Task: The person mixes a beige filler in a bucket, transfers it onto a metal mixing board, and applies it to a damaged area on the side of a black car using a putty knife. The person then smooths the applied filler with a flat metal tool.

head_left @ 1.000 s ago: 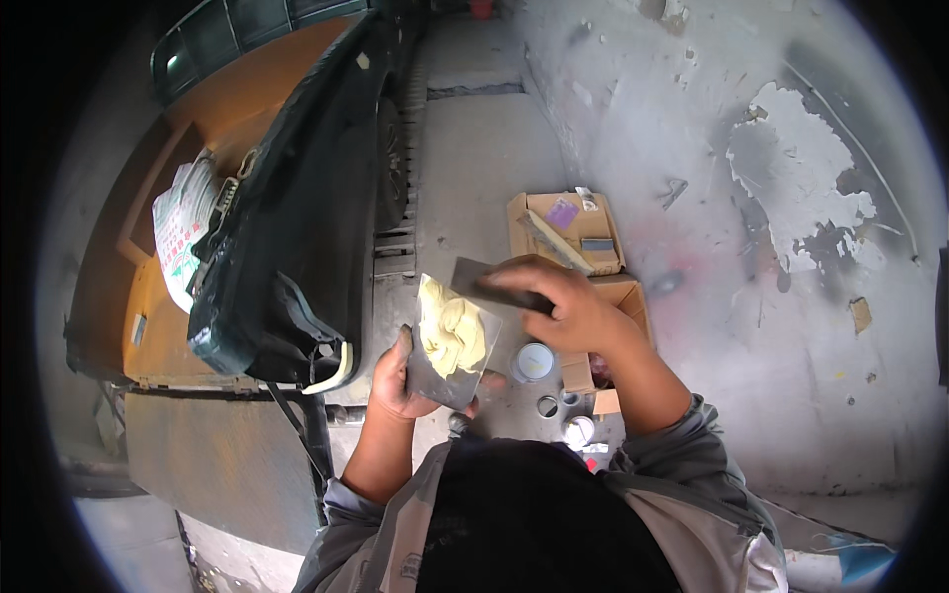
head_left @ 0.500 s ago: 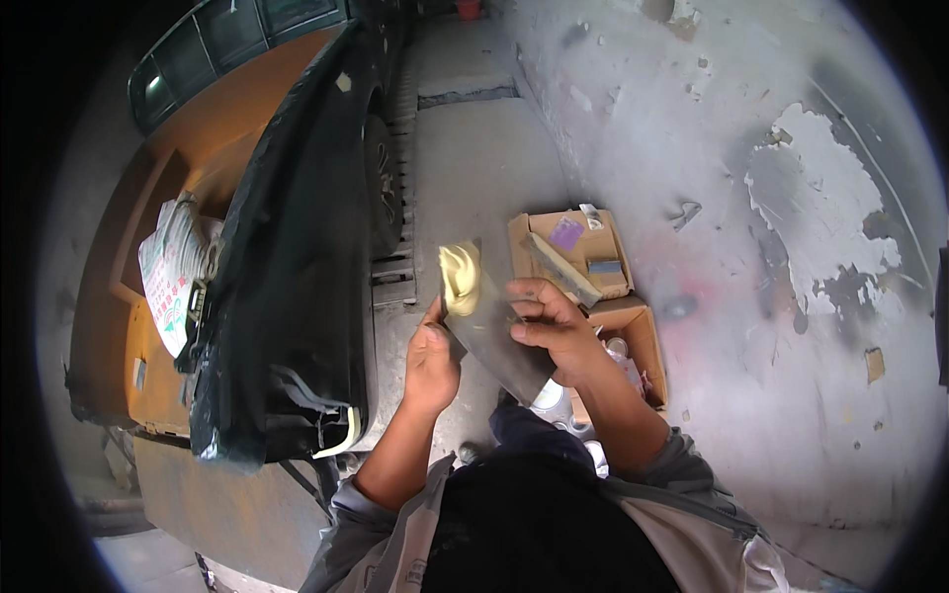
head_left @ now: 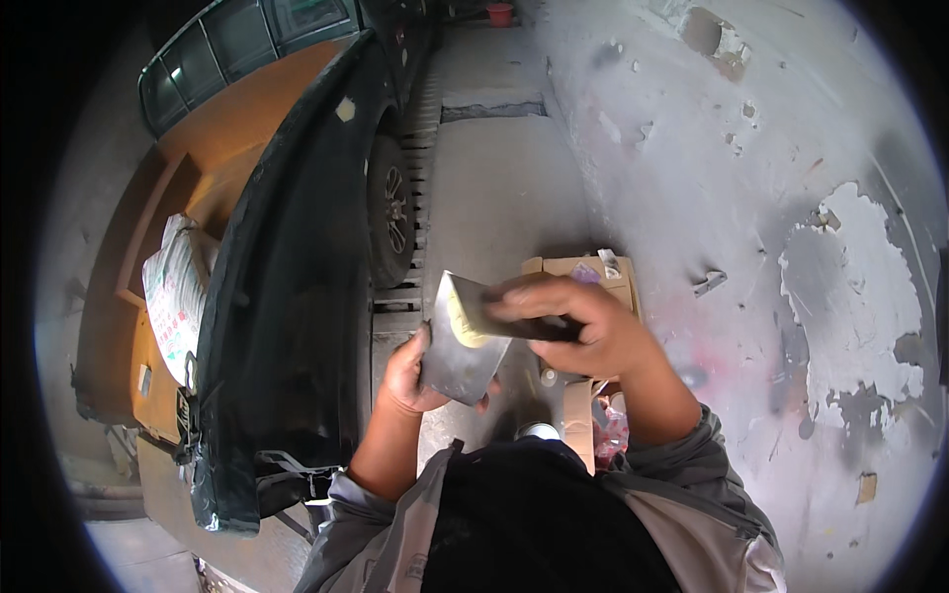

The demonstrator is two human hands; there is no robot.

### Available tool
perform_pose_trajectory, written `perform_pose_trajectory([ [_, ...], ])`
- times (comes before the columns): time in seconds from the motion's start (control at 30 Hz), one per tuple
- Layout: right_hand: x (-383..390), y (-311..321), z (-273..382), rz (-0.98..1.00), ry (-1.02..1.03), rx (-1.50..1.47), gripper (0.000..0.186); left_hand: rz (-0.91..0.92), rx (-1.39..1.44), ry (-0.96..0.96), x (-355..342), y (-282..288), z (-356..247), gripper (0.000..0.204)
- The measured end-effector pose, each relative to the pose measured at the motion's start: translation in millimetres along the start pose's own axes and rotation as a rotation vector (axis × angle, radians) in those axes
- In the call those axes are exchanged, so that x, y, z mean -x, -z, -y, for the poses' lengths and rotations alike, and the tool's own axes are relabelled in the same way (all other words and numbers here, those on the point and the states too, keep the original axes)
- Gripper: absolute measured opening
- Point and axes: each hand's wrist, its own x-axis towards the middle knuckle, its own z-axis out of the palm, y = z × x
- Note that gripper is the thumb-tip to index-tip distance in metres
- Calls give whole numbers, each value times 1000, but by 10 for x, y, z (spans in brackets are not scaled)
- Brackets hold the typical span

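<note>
Pointing away from the body, its long axis leaning slightly right, a plate [head_left: 457, 368] is grasped by the left hand [head_left: 406, 376], in front of the torso. Yellow putty [head_left: 461, 314] is borne toward its far end. A dark blade [head_left: 547, 329] is grasped by the right hand [head_left: 593, 321]; its long axis is laid roughly left to right, its left end over the plate. Whether the putty is touched by it cannot be told through the blur. Beyond the right hand, a carton [head_left: 563, 265] is partly hidden, a purple piece [head_left: 585, 274] being seen in it. Nearer, reddish plastic [head_left: 612, 431] is held in a box [head_left: 577, 420]. A sack [head_left: 176, 296] is carried in the truck bed [head_left: 287, 89].
</note>
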Motion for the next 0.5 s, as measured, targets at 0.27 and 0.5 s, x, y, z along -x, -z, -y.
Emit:
perform_pose_trajectory([
  [0.27, -285, 448, -797, -172, -417, 575, 47, -308, -208, -160, -653, 1, -276, 78],
  [0.5, -662, 185, -1194, -201, -261, 683, 50, -565, -482, -497, -1211, 473, -633, 62],
])
